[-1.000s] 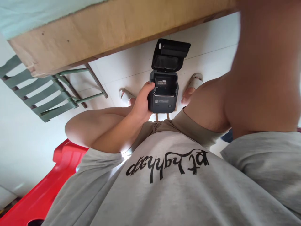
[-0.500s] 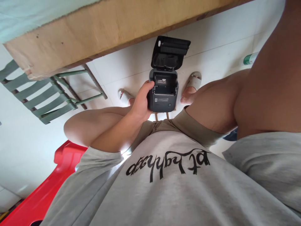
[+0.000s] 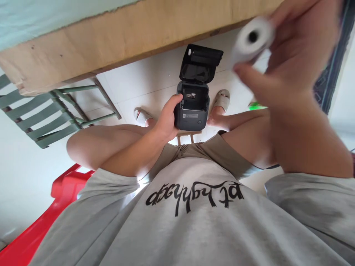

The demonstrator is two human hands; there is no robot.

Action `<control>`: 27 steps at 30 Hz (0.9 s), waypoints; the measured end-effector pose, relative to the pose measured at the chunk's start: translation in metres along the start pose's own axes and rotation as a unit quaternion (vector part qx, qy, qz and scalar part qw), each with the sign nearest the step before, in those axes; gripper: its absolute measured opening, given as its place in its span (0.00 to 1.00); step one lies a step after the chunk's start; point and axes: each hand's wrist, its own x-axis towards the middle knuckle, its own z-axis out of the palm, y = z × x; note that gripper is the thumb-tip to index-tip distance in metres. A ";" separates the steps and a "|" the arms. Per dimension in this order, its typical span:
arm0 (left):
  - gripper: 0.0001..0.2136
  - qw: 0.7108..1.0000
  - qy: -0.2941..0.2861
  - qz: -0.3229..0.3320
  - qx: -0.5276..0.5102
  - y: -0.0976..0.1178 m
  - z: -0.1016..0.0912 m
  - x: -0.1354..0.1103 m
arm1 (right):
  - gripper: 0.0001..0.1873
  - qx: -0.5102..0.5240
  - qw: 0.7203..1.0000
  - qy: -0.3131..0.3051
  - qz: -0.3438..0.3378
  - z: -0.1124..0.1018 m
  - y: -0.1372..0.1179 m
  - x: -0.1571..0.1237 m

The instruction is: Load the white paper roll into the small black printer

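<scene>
A small black label printer (image 3: 191, 118) sits in my left hand (image 3: 168, 116), thumb along its side edge. Its lid (image 3: 201, 63) is swung up, and the paper bay shows no roll inside, only a small sticker at the bottom. My right hand (image 3: 291, 62) is up at the right, closed around a white paper roll (image 3: 253, 38) whose dark core hole faces me. Motion blurs the roll and the fingers. The roll is apart from the printer, to its upper right.
A wooden table edge (image 3: 83, 40) with a pale green cover runs across the top. At left stands a green slatted folding chair (image 3: 52, 111); a red plastic chair (image 3: 66, 192) is lower left. Slippered feet rest on the pale floor, with something bright green (image 3: 256, 106) at right.
My right hand has come into view from the upper right, carrying the white paper roll. The left hand keeps the opened printer in nearly the same place. The view has shifted slightly.
</scene>
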 end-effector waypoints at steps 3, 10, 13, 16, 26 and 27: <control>0.18 1.000 0.020 -0.009 0.010 -0.002 0.007 0.002 | 0.20 -0.084 0.992 -0.068 -0.058 0.012 -0.003 -0.016; 0.12 0.999 0.038 -0.005 -0.006 0.002 0.028 0.003 | 0.27 -0.252 0.926 -0.275 0.052 0.033 -0.009 -0.015; 0.14 0.998 0.053 -0.012 -0.009 0.004 0.033 0.004 | 0.26 -0.248 0.929 -0.269 0.058 0.030 -0.007 -0.014; 0.14 0.999 0.051 -0.013 -0.006 0.003 0.034 0.005 | 0.27 -0.250 0.931 -0.258 0.070 0.027 -0.005 -0.016; 0.17 0.998 -0.027 0.047 -0.033 0.000 0.029 0.010 | 0.20 -0.236 0.945 -0.225 0.018 0.034 0.003 -0.017; 0.16 0.997 -0.040 0.053 -0.032 0.000 0.027 0.010 | 0.19 -0.223 0.948 -0.228 -0.014 0.035 0.008 -0.020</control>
